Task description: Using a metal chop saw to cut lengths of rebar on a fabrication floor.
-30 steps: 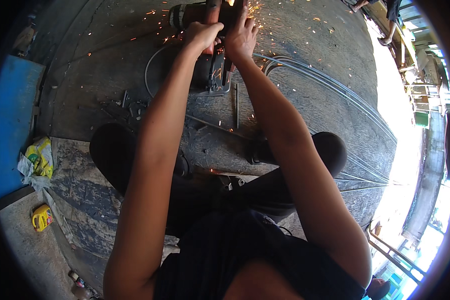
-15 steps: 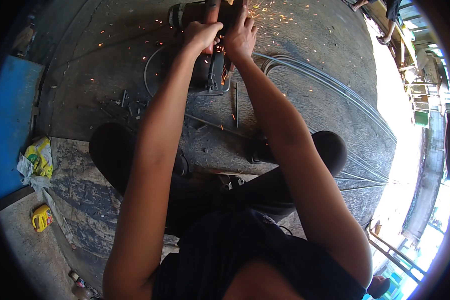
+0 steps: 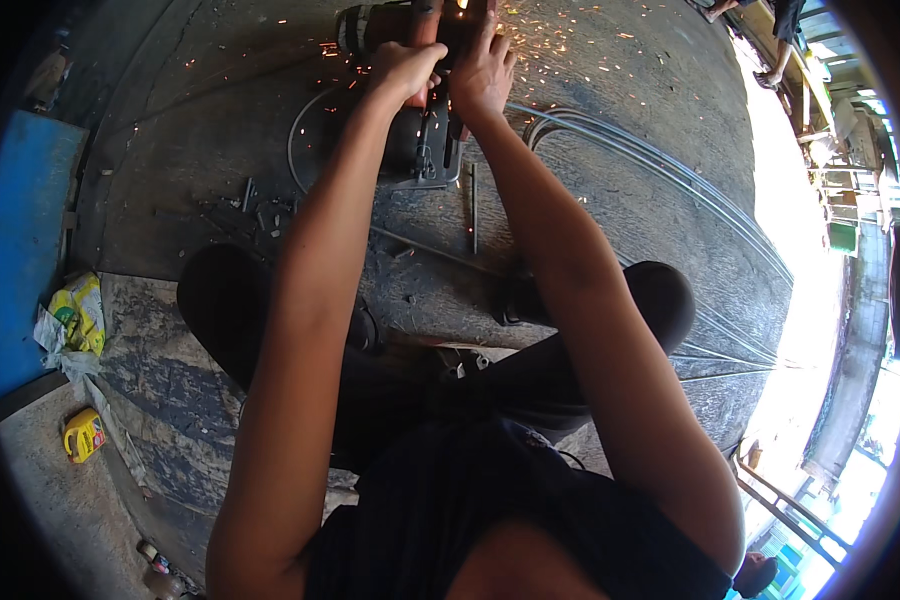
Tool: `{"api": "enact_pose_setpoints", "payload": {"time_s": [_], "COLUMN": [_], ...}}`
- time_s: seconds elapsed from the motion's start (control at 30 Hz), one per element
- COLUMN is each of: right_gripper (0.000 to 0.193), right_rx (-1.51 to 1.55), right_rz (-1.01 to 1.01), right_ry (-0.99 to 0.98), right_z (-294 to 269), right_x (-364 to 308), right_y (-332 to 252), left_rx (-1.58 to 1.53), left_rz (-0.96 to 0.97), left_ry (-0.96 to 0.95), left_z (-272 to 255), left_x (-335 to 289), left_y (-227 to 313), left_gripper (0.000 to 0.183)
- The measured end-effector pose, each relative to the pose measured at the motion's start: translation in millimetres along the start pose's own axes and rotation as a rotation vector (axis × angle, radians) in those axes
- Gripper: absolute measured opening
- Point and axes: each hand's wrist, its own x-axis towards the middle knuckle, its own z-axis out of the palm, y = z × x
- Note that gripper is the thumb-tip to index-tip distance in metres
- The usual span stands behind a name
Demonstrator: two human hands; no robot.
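As sparks [image 3: 535,42] spit out on both sides at the top of the view, the cut looks to be fully under way! Here's the machine, a floor-standing cut-off saw by the look of it, its dark motor body [image 3: 390,30] up against the upper edge and its metal base [image 3: 402,155] flat on the floor beyond the person's feet. The left hand [image 3: 400,74] is closed firmly around the red handle [image 3: 427,25]. Just beside it, the right hand [image 3: 481,82] lies along a reddish-brown part [image 3: 487,22] — fingers stretched forward, though whether it grips or merely presses, nobody could tell from this angle. And the piece being cut? Hidden behind the hands and machine (frustrating, that), so its progress can't be judged.

Both arms reach out straight between the bent knees. A short rod [image 3: 473,212] lies near the base; long thin rods [image 3: 660,168] sweep off to the right. What does the next move call for? Probably steady, even pressure on that handle — and bare fingers kept well clear of the sparking side.
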Motion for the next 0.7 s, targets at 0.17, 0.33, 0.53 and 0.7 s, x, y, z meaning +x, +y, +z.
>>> {"api": "enact_pose_setpoints", "payload": {"time_s": [0.17, 0.33, 0.53, 0.7], "right_gripper": [0.08, 0.08, 0.09, 0.088], "right_rx": [0.014, 0.011, 0.008, 0.023], "right_rz": [-0.004, -0.031, 0.004, -0.054], "right_ry": [-0.011, 0.035, 0.012, 0.076], "right_z": [1, 3, 6, 12], "right_x": [-1, -3, -2, -3], "right_y": [1, 1, 3, 7], "left_rx": [-0.034, 0.023, -0.003, 0.019], "left_rz": [-0.006, -0.008, -0.01, -0.002], "left_ry": [-0.001, 0.005, 0.026, 0.02], "left_z": [1, -1, 1, 0], "left_x": [-1, -4, -7, -6], "left_y": [-1, 2, 3, 1], "left_gripper": [0.039, 0.039, 0.038, 0.038]}}
